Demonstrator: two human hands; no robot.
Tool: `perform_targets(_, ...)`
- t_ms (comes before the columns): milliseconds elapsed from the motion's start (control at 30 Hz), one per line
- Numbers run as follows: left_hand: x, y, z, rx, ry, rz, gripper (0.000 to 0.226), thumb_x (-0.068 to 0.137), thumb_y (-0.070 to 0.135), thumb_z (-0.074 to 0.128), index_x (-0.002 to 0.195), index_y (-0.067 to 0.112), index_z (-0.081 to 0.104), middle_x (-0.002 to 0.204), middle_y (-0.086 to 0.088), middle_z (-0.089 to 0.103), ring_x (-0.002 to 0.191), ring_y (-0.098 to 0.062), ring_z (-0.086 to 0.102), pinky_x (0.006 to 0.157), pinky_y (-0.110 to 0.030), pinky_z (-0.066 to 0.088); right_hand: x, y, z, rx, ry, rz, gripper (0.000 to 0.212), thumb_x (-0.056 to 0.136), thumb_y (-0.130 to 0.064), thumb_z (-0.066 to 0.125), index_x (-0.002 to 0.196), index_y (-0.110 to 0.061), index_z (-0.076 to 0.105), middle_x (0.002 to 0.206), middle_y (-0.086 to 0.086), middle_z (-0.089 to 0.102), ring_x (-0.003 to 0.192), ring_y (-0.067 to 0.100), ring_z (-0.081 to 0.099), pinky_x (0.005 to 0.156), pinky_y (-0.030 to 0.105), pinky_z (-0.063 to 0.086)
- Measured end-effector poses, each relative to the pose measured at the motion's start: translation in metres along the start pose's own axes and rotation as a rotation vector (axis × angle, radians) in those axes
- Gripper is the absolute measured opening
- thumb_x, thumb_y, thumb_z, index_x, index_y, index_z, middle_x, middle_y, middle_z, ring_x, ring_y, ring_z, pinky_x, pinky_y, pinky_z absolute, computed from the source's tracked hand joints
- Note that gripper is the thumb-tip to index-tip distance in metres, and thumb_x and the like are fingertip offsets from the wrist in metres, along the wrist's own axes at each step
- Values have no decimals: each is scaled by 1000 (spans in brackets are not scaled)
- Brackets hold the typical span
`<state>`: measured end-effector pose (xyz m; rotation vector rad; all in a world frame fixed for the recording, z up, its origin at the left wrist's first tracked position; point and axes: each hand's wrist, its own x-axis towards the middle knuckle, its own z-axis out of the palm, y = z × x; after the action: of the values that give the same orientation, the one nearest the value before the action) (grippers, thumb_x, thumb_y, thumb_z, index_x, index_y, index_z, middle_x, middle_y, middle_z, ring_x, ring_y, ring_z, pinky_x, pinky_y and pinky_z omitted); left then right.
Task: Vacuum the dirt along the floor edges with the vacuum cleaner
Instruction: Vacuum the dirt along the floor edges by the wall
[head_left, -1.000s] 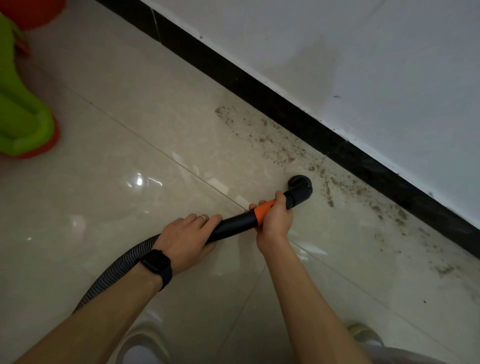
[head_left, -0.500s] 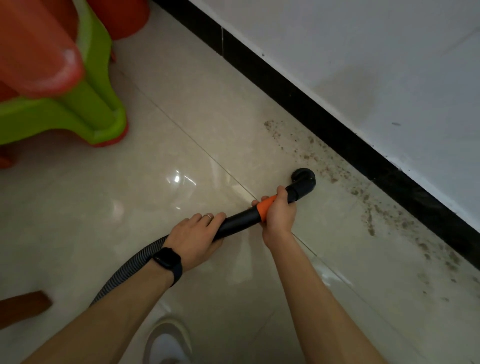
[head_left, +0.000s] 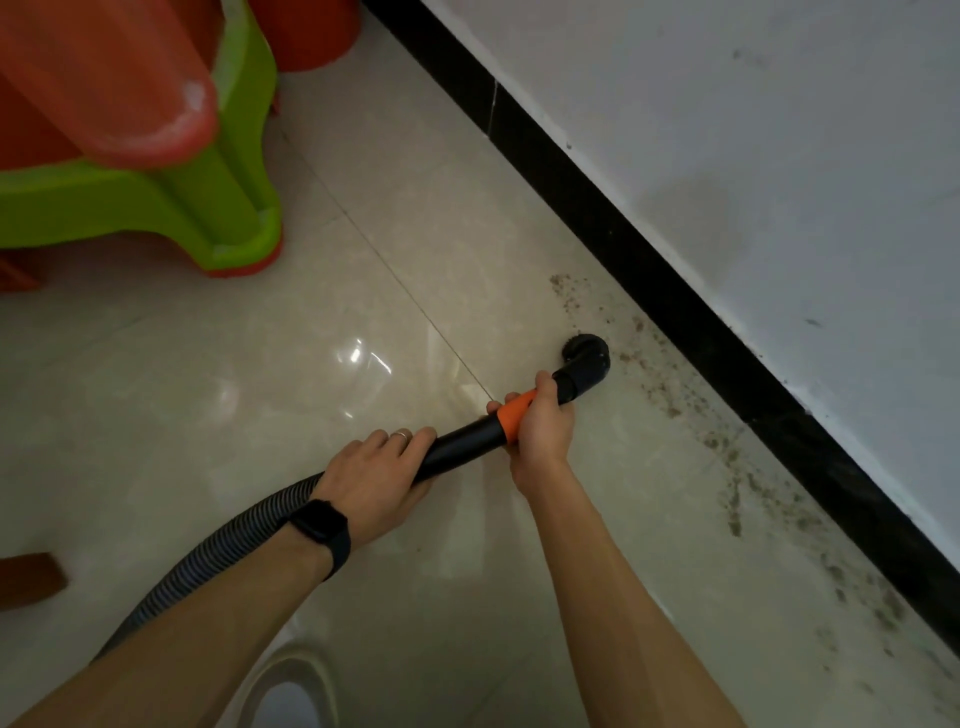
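Gripping the stiff black tube (head_left: 462, 447), your right hand (head_left: 540, 431) curls round its orange collar (head_left: 514, 415); your left hand (head_left: 371, 483) wraps the rear end where the ribbed hose (head_left: 228, 551) joins. The nozzle (head_left: 584, 361) sits on the floor (head_left: 363, 291) at the edge of the dirt (head_left: 670, 400), near the black skirting (head_left: 649, 249). Expect a light, rigid tube and a bendy, dragging hose: steer from the collar.
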<state>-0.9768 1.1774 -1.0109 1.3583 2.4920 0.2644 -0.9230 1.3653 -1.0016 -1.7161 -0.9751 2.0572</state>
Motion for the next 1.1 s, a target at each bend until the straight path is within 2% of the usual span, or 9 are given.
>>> perform_targets(200, 5, -2, 1, 56, 33, -46, 45, 79, 33, 78, 116, 15, 59, 87, -5, 67, 66, -25, 60, 50, -33, 48, 9, -7, 16, -35, -61, -8, 15, 105, -34, 56, 110, -21, 53, 76, 7, 64, 58, 21, 70, 75, 43, 64)
perform_targets(300, 9, -3, 4, 42, 4, -103, 44, 87, 34, 68, 125, 15, 54, 97, -7, 66, 77, -28, 60, 59, -37, 49, 13, -9, 23, -47, -93, -11, 16, 105, -36, 56, 111, -22, 52, 75, 8, 66, 58, 21, 71, 80, 48, 64)
perform_targets(400, 15, -4, 6, 48, -7, -146, 45, 95, 37, 54, 135, 18, 46, 110, -6, 62, 89, -28, 59, 69, -38, 48, 17, -14, 29, -60, -131, 3, 17, 106, -39, 56, 111, -23, 50, 83, 11, 68, 59, 21, 72, 84, 52, 64)
perform_targets(567, 29, -2, 10, 56, -17, -181, 46, 99, 40, 44, 141, 23, 33, 121, -2, 56, 100, -25, 55, 78, -38, 48, 18, -12, 33, -79, -141, -29, 37, 104, -44, 60, 121, -13, 50, 90, 9, 68, 68, 21, 75, 65, 41, 64)
perform_targets(633, 36, 1, 12, 61, -24, -194, 47, 100, 40, 42, 142, 24, 28, 124, -1, 54, 103, -24, 53, 79, -39, 46, 16, -5, 35, -73, -151, -60, 33, 104, -39, 62, 121, -11, 53, 85, 6, 68, 68, 22, 75, 63, 38, 62)
perform_targets(700, 42, 3, 13, 64, -36, -207, 48, 99, 39, 42, 143, 24, 27, 126, -1, 54, 106, -25, 52, 80, -39, 45, 17, -3, 37, -35, -151, -76, 22, 105, -33, 60, 111, -13, 54, 74, 3, 65, 63, 22, 72, 63, 39, 61)
perform_targets(967, 63, 14, 16, 46, -31, -221, 48, 96, 32, 50, 141, 21, 35, 121, -4, 58, 102, -28, 55, 75, -42, 46, 37, -19, 41, -94, -114, -123, 15, 104, -29, 59, 101, -15, 54, 59, -3, 61, 55, 21, 64, 64, 41, 59)
perform_targets(1100, 75, 18, 17, 31, -3, -226, 46, 95, 34, 51, 137, 21, 35, 116, -3, 59, 96, -26, 56, 70, -40, 45, 48, -30, 45, -173, -102, -150, 21, 104, -32, 58, 111, -11, 55, 70, 2, 63, 56, 20, 68, 66, 41, 63)
